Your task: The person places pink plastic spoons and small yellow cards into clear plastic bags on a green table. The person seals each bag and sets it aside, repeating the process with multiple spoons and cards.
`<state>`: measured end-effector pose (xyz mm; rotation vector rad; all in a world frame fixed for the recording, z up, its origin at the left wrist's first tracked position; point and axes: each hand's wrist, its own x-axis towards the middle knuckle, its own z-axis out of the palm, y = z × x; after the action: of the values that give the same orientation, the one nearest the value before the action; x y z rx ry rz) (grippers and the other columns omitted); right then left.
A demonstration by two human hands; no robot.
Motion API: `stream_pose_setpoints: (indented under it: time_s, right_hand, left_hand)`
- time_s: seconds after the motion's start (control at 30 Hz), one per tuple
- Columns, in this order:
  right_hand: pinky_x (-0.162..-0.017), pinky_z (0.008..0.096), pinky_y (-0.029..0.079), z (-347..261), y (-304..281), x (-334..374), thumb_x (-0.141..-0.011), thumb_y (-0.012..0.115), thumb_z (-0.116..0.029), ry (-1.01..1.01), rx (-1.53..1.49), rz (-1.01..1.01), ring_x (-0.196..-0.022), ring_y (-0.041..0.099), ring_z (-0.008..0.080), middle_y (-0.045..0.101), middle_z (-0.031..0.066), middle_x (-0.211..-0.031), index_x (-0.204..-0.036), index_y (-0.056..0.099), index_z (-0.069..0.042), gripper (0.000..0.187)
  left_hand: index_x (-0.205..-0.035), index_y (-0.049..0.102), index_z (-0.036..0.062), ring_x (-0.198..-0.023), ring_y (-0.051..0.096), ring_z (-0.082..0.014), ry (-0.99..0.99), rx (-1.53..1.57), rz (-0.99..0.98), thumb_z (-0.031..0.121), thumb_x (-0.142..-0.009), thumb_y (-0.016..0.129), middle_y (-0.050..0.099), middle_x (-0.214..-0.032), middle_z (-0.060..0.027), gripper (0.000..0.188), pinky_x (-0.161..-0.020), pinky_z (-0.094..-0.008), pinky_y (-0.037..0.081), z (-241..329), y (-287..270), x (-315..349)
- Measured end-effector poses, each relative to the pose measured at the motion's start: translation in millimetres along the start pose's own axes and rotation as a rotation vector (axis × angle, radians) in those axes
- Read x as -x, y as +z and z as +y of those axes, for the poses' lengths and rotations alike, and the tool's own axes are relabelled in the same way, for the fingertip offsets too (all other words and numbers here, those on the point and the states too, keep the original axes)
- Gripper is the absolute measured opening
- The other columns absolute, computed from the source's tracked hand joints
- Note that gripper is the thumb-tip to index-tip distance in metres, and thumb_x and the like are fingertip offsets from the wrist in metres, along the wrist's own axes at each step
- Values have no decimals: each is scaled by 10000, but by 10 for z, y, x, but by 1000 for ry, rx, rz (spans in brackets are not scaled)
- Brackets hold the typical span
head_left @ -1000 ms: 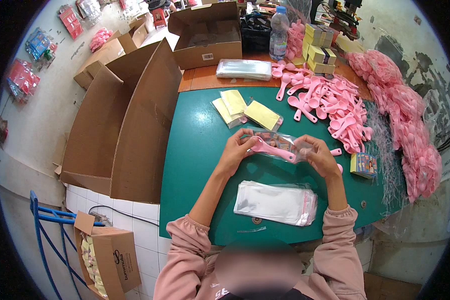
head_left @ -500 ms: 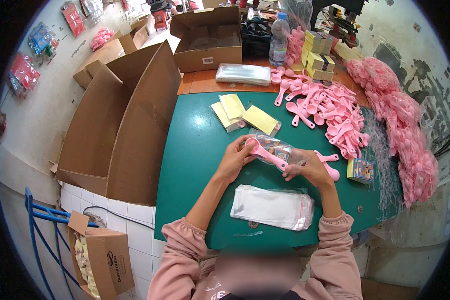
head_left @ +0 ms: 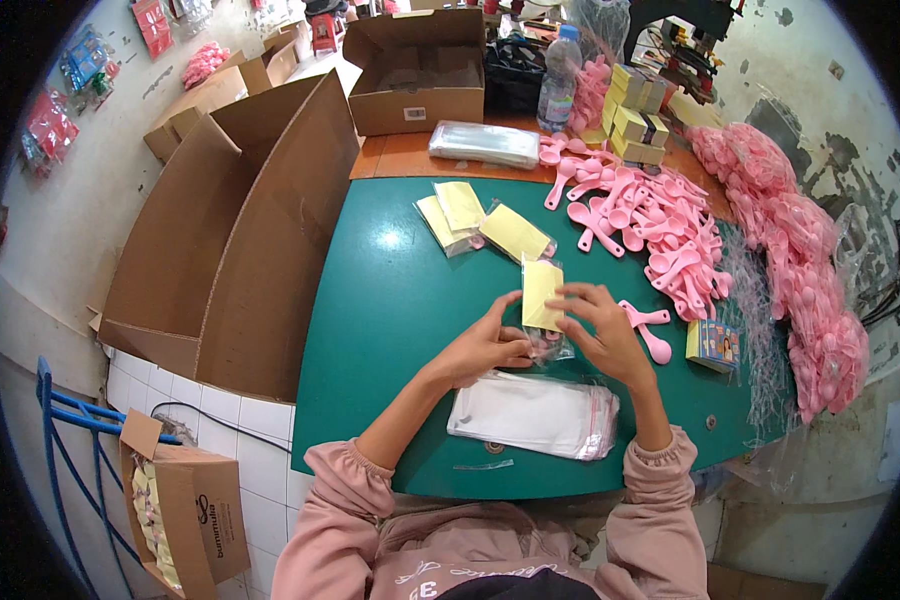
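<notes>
A clear plastic bag with a yellow card (head_left: 542, 296) inside is upright between my hands, over the middle of the green table. My left hand (head_left: 485, 347) is closed on the bag's lower end, where a bit of pink shows through the film. My right hand (head_left: 604, 335) has its fingers stretched and apart, their tips touching the card's right side. Below my hands lies a stack of flat clear bags (head_left: 530, 412). Two pink measuring spoons (head_left: 650, 330) are right of my right hand, with a small stack of printed cards (head_left: 712, 345) beyond them.
Filled bags with yellow cards (head_left: 457, 212) lie farther back. A heap of pink spoons (head_left: 670, 235) covers the back right, beside bulging bags of spoons (head_left: 810, 280). Behind stand a water bottle (head_left: 560, 80) and an open carton (head_left: 415, 105). A tall carton (head_left: 270, 240) borders the table's left.
The bag has turned so its yellow card faces up and the pink spoon that lay on top is now mostly hidden. My left hand has moved down to the bag's lower end.
</notes>
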<state>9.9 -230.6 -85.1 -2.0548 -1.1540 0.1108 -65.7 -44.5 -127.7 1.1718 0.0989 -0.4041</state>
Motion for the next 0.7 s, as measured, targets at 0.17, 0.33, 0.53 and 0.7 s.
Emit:
stream_pose_setpoints:
  time_s: [0.17,0.33,0.53,0.7]
  right_hand:
    - [-829,371,382,154,238,-18,-848,509,-233,21,307,61,-990,451,267,521,82,-1114,-1030,619,-151,228]
    - [-824,376,381,166,247,-30,-841,517,-231,62,328,74,-1006,460,265,514,88,-1119,-1019,621,-149,221]
    - [-853,389,379,212,230,-54,-830,526,-207,120,327,70,-1065,474,274,483,116,-1173,-1061,568,-92,261]
    - [-912,400,356,298,248,-74,-807,546,-163,49,385,182,-1132,436,295,441,154,-1240,-1121,507,-55,335]
  left_hand:
    - [-1361,93,100,-884,586,-196,97,-72,85,32,-831,533,537,-981,-146,693,-763,-301,501,56,69,-17]
    - [-1358,104,85,-845,611,-193,168,-375,179,43,-785,597,533,-957,-137,757,-708,-275,497,-2,76,3]
    - [-1348,200,107,-913,596,-206,152,-409,30,11,-767,621,529,-981,-140,723,-740,-266,495,56,-69,26]
    - [-1303,300,89,-897,600,-193,16,-261,66,12,-775,608,561,-941,-123,616,-733,-246,494,123,-107,2]
